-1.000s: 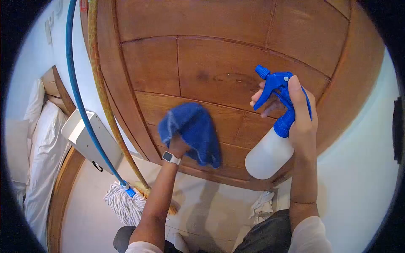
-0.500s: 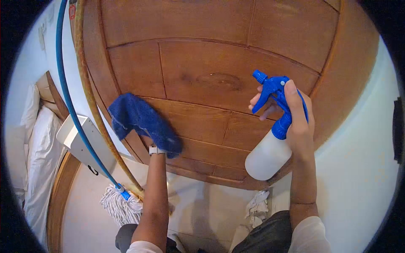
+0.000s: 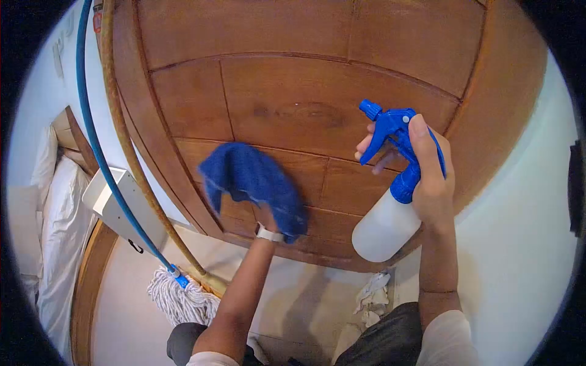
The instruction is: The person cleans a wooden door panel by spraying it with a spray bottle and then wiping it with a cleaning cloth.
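Observation:
My left hand (image 3: 264, 216), a white band at its wrist, holds a blue cloth (image 3: 253, 174) against the lower part of a brown wooden door (image 3: 281, 85). The cloth drapes over the hand and hides most of its fingers. On the right, my right hand (image 3: 433, 165) is wrapped round the blue trigger head of a spray bottle (image 3: 384, 229). That bottle has a white body and tilts, with its blue nozzle pointing up and left. Between the nozzle and the cloth lies a stretch of bare door.
A blue-handled string mop (image 3: 180, 296) and a brown pole (image 3: 125, 134) lean at the left. Behind them are a white box-like unit (image 3: 128, 198) and white bedding (image 3: 64, 213). Crumpled white cloth or paper (image 3: 372, 296) lies on the floor (image 3: 134, 293) by my leg.
My left hand has slid the blue cloth rightward across the door. My right hand keeps the spray bottle in nearly the same place.

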Tool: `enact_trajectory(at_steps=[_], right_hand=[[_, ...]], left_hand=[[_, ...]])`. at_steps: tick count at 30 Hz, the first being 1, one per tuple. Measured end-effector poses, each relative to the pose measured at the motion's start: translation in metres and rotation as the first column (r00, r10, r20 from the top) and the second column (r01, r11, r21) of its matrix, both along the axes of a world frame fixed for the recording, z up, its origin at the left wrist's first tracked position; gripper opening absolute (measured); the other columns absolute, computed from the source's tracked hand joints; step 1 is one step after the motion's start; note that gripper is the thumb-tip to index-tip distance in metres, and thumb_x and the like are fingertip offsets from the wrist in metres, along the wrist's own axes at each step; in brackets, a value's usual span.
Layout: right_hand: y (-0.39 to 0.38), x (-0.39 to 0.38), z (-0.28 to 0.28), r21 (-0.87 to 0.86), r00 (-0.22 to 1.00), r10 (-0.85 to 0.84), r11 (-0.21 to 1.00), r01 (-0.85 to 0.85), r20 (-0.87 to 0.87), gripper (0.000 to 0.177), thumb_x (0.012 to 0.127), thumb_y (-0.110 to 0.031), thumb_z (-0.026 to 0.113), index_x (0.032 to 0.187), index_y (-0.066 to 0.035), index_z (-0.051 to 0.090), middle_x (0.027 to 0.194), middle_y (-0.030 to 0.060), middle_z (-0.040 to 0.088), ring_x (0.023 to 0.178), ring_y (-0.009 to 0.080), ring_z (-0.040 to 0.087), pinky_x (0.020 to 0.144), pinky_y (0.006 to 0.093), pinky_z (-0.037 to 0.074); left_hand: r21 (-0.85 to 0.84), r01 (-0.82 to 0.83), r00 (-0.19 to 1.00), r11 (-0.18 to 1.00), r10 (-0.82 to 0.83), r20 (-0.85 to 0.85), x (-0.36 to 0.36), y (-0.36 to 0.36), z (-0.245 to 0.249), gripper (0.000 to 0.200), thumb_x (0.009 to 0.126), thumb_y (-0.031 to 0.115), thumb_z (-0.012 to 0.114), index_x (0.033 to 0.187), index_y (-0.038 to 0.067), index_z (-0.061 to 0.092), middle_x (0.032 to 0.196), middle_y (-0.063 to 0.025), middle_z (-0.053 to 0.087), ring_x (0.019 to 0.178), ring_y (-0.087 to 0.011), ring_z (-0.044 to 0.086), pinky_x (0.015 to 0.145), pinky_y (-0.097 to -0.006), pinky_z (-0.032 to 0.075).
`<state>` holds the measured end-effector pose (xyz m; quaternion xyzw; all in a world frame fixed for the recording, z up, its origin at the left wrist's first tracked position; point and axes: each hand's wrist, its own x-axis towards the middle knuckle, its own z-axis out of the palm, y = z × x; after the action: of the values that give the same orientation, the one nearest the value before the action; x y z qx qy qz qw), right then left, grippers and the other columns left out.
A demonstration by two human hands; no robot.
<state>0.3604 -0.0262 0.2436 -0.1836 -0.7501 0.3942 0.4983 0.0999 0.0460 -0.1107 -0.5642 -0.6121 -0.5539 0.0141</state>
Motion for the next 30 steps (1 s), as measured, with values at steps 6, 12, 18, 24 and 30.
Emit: enact_trajectory(at_steps=[6, 12, 18, 24, 30], right_hand=[[-0.009, -0.012, 0.001, 0.018, 1.0, 0.005, 1.0, -0.005, -0.02, 0.053, 0.109, -0.047, 0.043, 0.108, 0.0, 0.069, 0.094, 0.0108, 0.073, 0.087, 0.017, 0.069, 0.071, 0.0301, 0.052], [-0.012, -0.025, -0.006, 0.029, 1.0, 0.02, 0.999, -0.02, 0.021, 0.052, 0.109, -0.045, 0.042, 0.107, -0.001, 0.069, 0.094, 0.0099, 0.073, 0.086, 0.0164, 0.069, 0.071, 0.0305, 0.052], [-0.012, -0.031, -0.011, 0.02, 1.0, 0.009, 1.0, -0.01, 0.021, 0.052, 0.109, -0.045, 0.042, 0.106, -0.001, 0.069, 0.093, 0.0092, 0.073, 0.086, 0.016, 0.068, 0.07, 0.0302, 0.052], [-0.008, -0.029, -0.012, 0.014, 0.999, 0.034, 0.999, -0.034, 0.029, 0.05, 0.11, -0.044, 0.042, 0.107, -0.001, 0.069, 0.093, 0.0093, 0.073, 0.086, 0.0155, 0.068, 0.069, 0.0292, 0.052], [-0.01, -0.021, -0.011, -0.004, 0.999, 0.054, 0.999, -0.054, 0.01, 0.048, 0.11, -0.041, 0.043, 0.107, -0.001, 0.069, 0.093, 0.0091, 0.073, 0.085, 0.0153, 0.068, 0.069, 0.029, 0.051]], left_hand=[[-0.031, 0.226, 0.965, 0.974, -0.229, -0.126, 0.067, -0.001, -0.001, 0.085, 0.09, 0.053, 0.068, 0.157, 0.011, 0.039, 0.159, -0.0129, 0.044, 0.15, -0.0346, 0.034, 0.127, -0.0485, 0.014], [-0.159, 0.22, 0.938, 0.962, -0.253, -0.235, 0.052, -0.04, 0.028, 0.082, 0.092, 0.053, 0.064, 0.157, 0.011, 0.038, 0.16, -0.0134, 0.042, 0.151, -0.0338, 0.032, 0.128, -0.0484, 0.013], [0.184, 0.1, 0.963, 0.978, -0.049, -0.264, -0.011, -0.054, 0.06, 0.074, 0.094, 0.052, 0.062, 0.154, 0.013, 0.045, 0.157, -0.0137, 0.046, 0.147, -0.0338, 0.038, 0.125, -0.0489, 0.021], [0.227, -0.489, 0.675, 0.842, 0.53, -0.513, -0.107, -0.036, 0.012, 0.071, 0.088, 0.05, 0.071, 0.147, 0.014, 0.054, 0.146, -0.0116, 0.058, 0.135, -0.0358, 0.051, 0.119, -0.0511, 0.033], [0.186, -0.496, 0.866, 0.848, 0.499, 0.03, -0.151, -0.028, 0.018, 0.072, 0.088, 0.05, 0.072, 0.147, 0.014, 0.054, 0.146, -0.0117, 0.057, 0.136, -0.0358, 0.051, 0.119, -0.0513, 0.032]])
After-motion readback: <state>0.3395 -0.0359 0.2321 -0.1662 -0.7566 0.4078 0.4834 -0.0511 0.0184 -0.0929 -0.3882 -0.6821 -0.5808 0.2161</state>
